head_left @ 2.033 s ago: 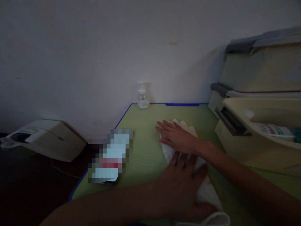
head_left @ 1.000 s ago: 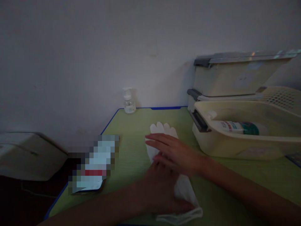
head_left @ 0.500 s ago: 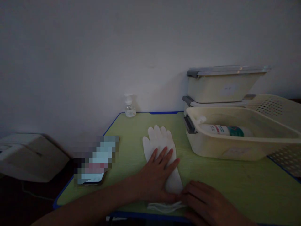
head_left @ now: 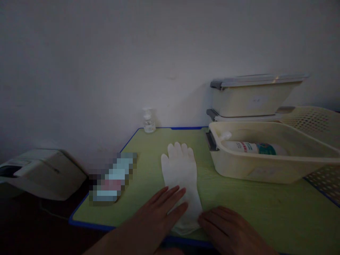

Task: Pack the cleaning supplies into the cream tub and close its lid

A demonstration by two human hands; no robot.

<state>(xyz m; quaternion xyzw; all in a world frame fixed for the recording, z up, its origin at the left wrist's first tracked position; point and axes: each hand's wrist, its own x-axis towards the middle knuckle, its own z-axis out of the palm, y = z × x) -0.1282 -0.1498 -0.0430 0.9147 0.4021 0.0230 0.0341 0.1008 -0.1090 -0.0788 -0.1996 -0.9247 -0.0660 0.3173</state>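
A white glove (head_left: 180,166) lies flat on the green tabletop, its fingers toward the wall and its cuff near the front edge. My left hand (head_left: 162,216) is open, its fingers stretched out over the lower left part of the glove. At the right corner of the cuff, my right hand (head_left: 231,228) has its fingers closed together on the glove's edge. The underside of that grip is hidden.
A cream bin (head_left: 255,166) holding a white and green bottle (head_left: 247,147) stands at right, before a lidded box (head_left: 244,101). A pump bottle (head_left: 149,124) is by the wall. A blurred-out phone (head_left: 114,179) lies left; beyond the table (head_left: 265,212) sits a white appliance (head_left: 50,173).
My left hand has slid down off the glove's palm toward the cuff. The cuff now lies flatter and more in view. My right hand has shifted slightly, staying at the cuff's right side.
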